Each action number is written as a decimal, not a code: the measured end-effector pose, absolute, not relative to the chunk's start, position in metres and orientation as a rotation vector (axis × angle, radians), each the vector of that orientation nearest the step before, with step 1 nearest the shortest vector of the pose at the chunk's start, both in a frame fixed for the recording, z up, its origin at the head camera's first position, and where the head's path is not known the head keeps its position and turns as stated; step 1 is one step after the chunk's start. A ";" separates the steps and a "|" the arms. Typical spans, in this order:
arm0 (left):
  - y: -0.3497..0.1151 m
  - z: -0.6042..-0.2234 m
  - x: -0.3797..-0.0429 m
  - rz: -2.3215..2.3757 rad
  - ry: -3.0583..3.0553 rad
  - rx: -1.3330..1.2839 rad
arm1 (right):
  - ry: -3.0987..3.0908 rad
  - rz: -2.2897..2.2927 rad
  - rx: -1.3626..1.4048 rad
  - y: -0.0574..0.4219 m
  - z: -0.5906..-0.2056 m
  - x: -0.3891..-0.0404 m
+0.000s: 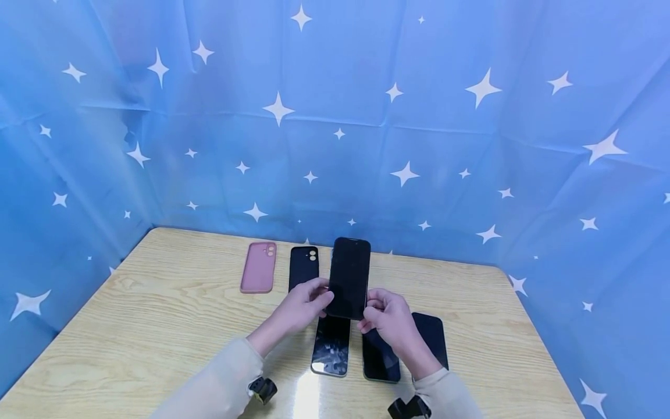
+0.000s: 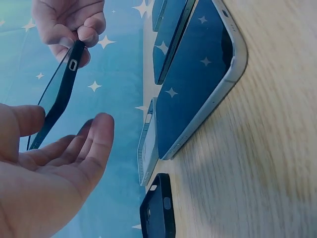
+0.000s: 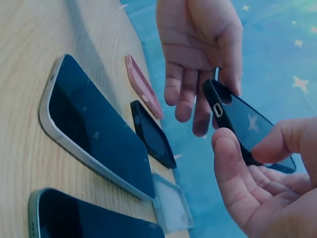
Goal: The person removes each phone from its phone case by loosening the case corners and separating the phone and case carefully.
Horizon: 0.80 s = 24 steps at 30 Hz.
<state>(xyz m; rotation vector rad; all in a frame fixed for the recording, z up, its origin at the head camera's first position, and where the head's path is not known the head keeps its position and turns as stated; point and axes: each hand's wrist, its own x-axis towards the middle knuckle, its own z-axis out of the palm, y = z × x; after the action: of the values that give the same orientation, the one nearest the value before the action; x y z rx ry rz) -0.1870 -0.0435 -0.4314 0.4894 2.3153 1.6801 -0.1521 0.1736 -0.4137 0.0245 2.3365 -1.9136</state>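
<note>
Both hands hold up a dark-screened phone in a black case (image 1: 349, 276), tilted above the table. My left hand (image 1: 300, 305) pinches its left edge, with the thumb on the screen side and the fingers behind. At the lower right corner, my right hand (image 1: 389, 320) grips it between thumb and fingers. The right wrist view shows the charging-port cutout on the case's bottom edge. Below the hands lies a phone (image 1: 331, 349) with a light frame, screen up. Two more phones, one in the middle (image 1: 379, 358) and one at the right (image 1: 433, 334), lie partly under the right hand and wrist.
Toward the table's back edge lie a pink phone case (image 1: 258, 269) and a black phone case (image 1: 303, 269). A clear phone case (image 3: 172, 206) sits beside them, mostly hidden behind the held phone in the head view. A blue star-patterned cloth (image 1: 340, 145) hangs around the wooden table (image 1: 157, 326).
</note>
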 end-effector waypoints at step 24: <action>-0.062 -0.431 -0.170 1.946 1.953 0.475 | 2.369 -1.658 -0.426 0.175 -0.407 -0.153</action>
<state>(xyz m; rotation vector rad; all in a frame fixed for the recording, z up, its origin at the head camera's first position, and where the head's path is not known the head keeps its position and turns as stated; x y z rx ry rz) -0.1703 -0.0616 -0.4309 0.4748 1.9534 1.9462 -0.1534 0.1747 -0.4066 -0.4256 2.3691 -1.6584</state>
